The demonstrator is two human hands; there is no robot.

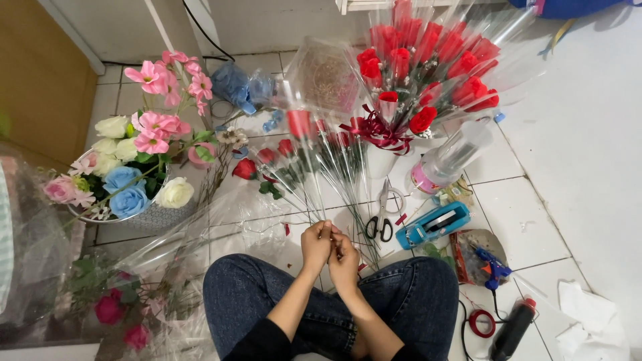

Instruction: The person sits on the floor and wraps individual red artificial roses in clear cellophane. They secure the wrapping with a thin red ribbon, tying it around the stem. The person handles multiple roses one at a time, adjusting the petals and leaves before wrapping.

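Observation:
I sit cross-legged in blue jeans on a white tiled floor. My left hand (315,245) and my right hand (344,258) meet in front of my knees, fingers pinched together on the lower end of a thin green stem. That stem belongs to one of several single red roses in clear sleeves (294,164) fanned out on the floor before me. What exactly sits between the fingertips is too small to make out.
Black-handled scissors (382,214) lie just past my hands, a blue tape dispenser (432,224) and blue glue gun (491,266) to the right. A vase of wrapped red roses (421,73) stands behind. A pot of pink, white and blue flowers (134,167) is at left.

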